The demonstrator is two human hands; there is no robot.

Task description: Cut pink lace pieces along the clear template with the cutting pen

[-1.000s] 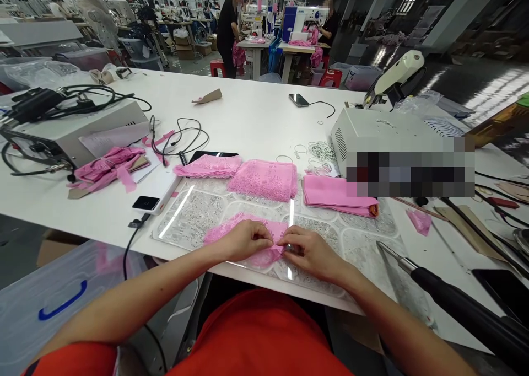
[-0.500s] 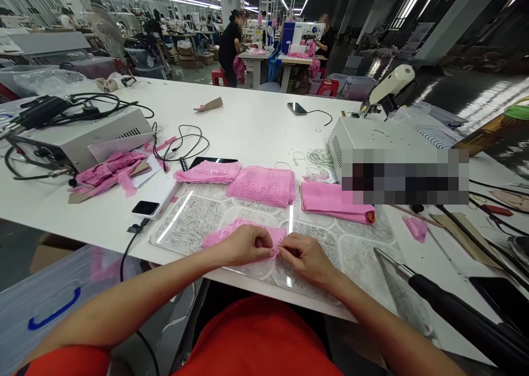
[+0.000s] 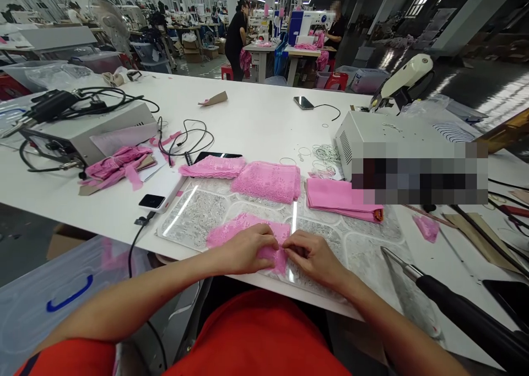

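Note:
A pink lace piece [image 3: 231, 228] lies on the clear, marble-patterned mat [image 3: 198, 205] near the table's front edge. My left hand [image 3: 250, 249] rests over it, thumb and curved fingers apart with lace showing between them. My right hand [image 3: 314, 254] pinches the right edge of the same piece, its fingertips close to those of my left hand. Part of the lace is hidden under my left hand. Beyond the hands sit a folded stack of pink lace [image 3: 266, 182], a flatter lace pile [image 3: 212, 166] and a folded smooth pink fabric stack [image 3: 339, 199].
A black-handled tool with a metal tip [image 3: 430, 282] juts in at the right. Grey boxes stand left [image 3: 115, 128] and right [image 3: 384, 128]. A white power bank [image 3: 159, 199] with a cable lies left, a phone [image 3: 303, 102] farther back. Two people [image 3: 236, 37] are beyond the table.
My left thumb has moved away from its fingers, and the lace's right end now spreads lower between my hands. My right hand stays pinched. The whole view has shifted slightly.

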